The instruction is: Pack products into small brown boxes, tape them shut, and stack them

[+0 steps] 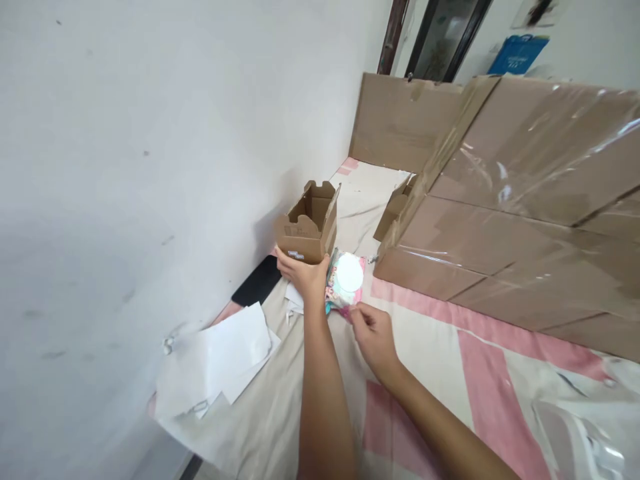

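A small open cardboard box (303, 239) stands upright beside the wall, its top flaps raised. My left hand (303, 272) grips the near side of this box, thumb at the right and fingers at the left. Just right of it lies a colourful plastic packet (346, 277) with a round white patch. My right hand (371, 328) is closed, pinching the packet's near pink corner between thumb and fingers.
White papers (235, 347) lie at the left, near a black flat object (257, 280) against the wall (125, 200). Large taped cardboard panels (500, 200) stand at the right. Another cardboard piece (395, 210) rests beside them on the pink-and-white cloth (430, 347).
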### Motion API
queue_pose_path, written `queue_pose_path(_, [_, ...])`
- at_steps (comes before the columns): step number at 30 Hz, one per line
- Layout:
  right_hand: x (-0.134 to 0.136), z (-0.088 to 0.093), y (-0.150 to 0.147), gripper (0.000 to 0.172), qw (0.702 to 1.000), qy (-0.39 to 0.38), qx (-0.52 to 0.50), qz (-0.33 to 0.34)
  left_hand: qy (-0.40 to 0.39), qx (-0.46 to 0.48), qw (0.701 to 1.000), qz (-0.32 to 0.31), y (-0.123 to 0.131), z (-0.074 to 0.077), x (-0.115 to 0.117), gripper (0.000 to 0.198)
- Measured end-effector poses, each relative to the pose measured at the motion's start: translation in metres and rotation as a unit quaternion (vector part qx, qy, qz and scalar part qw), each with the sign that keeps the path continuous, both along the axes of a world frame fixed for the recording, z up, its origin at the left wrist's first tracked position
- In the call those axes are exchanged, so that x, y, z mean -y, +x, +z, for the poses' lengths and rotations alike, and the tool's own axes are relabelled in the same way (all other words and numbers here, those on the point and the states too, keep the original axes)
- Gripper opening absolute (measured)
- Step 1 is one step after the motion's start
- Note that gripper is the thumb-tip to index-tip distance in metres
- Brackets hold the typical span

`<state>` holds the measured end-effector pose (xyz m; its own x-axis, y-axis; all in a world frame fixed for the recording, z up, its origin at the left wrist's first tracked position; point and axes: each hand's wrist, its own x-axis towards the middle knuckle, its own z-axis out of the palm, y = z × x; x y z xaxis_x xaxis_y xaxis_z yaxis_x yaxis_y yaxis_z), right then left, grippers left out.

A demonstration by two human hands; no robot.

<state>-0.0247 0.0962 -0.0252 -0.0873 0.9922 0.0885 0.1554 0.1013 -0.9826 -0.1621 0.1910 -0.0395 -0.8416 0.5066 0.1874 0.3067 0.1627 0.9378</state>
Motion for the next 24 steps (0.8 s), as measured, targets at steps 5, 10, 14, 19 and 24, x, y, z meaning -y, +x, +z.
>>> queue_pose_path(5, [-0.023,-0.009,0.028,0.026,0.97,-0.062,-0.196,-0.128,0.001,-0.005,0.999,-0.043,0.006,0.013,0.017,0.12])
queue_pose_path(10, [-0.054,-0.03,0.003,0.043,0.926,-0.129,-0.348,-0.068,0.111,0.129,0.979,-0.111,0.018,0.012,0.023,0.114])
queue_pose_path(14, [-0.049,-0.019,-0.003,0.045,0.889,-0.139,-0.436,-0.017,0.16,0.143,0.958,-0.191,0.034,0.028,0.027,0.098])
queue_pose_path(19, [-0.01,0.002,0.009,0.039,0.843,-0.183,-0.503,0.047,0.192,0.004,0.969,-0.155,0.051,0.07,0.08,0.118])
queue_pose_path(24, [0.065,-0.005,0.018,0.034,0.813,-0.26,-0.519,0.053,0.182,-0.043,0.953,-0.24,0.044,0.076,0.169,0.123])
